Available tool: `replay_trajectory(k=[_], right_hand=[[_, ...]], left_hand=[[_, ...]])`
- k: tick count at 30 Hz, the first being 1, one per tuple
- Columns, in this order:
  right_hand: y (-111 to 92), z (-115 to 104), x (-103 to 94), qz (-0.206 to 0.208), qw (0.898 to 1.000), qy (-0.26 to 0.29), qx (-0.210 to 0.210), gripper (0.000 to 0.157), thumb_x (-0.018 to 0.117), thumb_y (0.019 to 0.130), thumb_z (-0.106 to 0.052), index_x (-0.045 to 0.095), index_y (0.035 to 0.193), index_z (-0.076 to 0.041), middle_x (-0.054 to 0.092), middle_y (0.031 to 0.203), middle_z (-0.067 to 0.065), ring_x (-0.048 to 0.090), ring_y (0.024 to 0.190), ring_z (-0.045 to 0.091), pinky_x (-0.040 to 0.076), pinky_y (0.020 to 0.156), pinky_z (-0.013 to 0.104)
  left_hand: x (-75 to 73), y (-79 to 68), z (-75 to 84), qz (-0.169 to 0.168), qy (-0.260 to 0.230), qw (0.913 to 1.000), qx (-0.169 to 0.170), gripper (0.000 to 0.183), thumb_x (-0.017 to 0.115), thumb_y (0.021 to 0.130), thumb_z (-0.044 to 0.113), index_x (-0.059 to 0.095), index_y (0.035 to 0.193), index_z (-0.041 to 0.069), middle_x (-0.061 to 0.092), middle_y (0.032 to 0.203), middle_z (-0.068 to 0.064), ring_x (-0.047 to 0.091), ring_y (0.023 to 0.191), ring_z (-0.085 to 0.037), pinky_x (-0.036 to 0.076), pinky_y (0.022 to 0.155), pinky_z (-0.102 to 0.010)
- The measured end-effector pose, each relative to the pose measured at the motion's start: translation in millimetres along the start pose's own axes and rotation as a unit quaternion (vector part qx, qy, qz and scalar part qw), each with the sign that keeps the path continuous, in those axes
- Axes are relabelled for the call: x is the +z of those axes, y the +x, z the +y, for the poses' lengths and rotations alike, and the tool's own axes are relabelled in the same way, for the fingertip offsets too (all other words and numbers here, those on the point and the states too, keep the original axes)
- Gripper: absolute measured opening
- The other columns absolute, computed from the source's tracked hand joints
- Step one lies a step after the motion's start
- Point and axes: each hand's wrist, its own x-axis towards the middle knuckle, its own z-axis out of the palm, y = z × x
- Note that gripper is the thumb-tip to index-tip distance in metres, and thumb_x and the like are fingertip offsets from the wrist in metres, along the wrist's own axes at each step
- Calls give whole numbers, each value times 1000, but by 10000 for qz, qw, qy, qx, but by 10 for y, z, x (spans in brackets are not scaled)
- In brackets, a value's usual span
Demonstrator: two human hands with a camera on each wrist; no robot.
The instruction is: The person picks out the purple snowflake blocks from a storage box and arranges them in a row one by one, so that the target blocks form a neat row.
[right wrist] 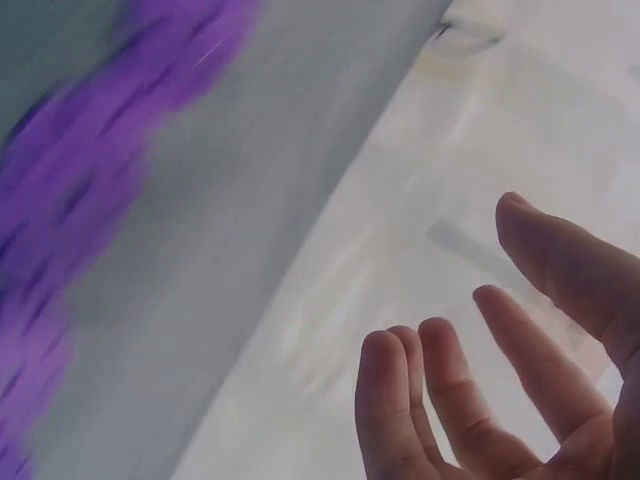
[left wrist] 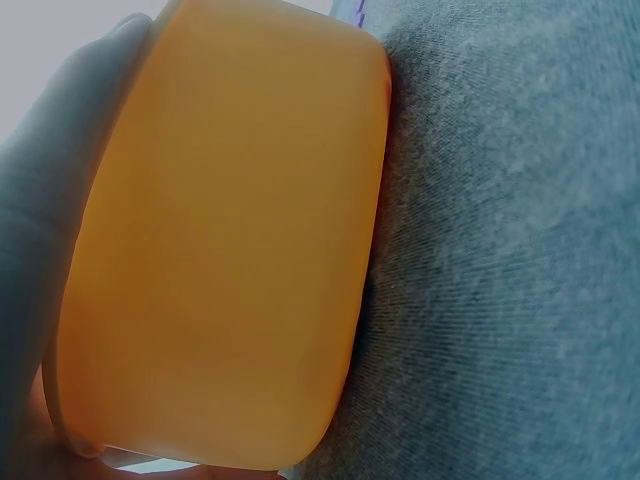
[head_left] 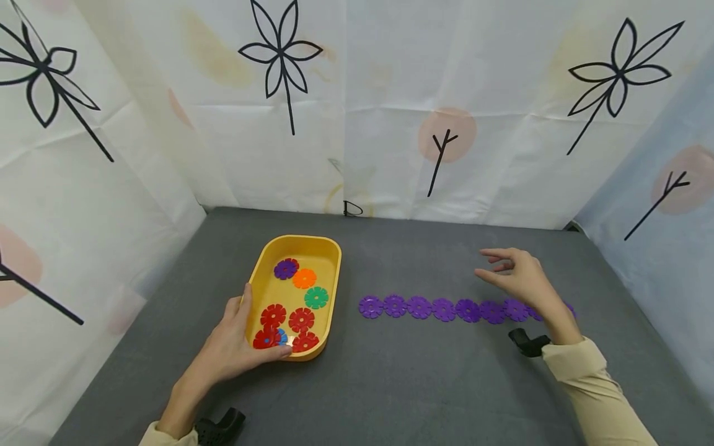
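My left hand (head_left: 237, 337) grips the near left corner of a yellow tray (head_left: 329, 297). The thumb lies along its near rim and the fingers along its left side; in the left wrist view the tray's wall (left wrist: 230, 240) fills the middle. Inside are flower-shaped plastic discs: several red ones (head_left: 302, 320), a purple one (head_left: 286, 269), an orange one (head_left: 304, 279), a green one (head_left: 316, 298) and a partly covered blue one (head_left: 282, 336). Above a row of purple flower discs (head_left: 443, 310), my right hand (head_left: 519, 272) hovers with nothing in it, thumb and fingers apart (right wrist: 500, 400).
The row of purple discs runs across the right half of the grey table (head_left: 413, 384), its right end partly behind my right forearm. White printed cloth (head_left: 379, 74) hangs behind the table and at both sides.
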Motion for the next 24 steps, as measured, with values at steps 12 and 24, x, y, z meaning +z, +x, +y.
replay_trajectory(k=[12, 24], right_hand=[[329, -948, 832, -508, 9805, 1074, -1564, 41, 76, 93, -16, 68, 131, -4, 66, 125, 20, 65, 114, 40, 58, 95, 50], [632, -1793, 1739, -1234, 9456, 1101, -2803, 39, 76, 93, -17, 70, 129, -3, 71, 129, 14, 66, 121, 33, 54, 104, 46]], left_hand=[[-14, 1, 14, 14, 50, 10000, 35, 141, 80, 69, 72, 0, 164, 5, 30, 151, -22, 55, 115, -32, 57, 86, -45], [-7, -3, 5, 65, 66, 9998, 152, 140, 80, 71, 70, -1, 164, 3, 31, 149, -23, 57, 112, -33, 57, 89, -50]])
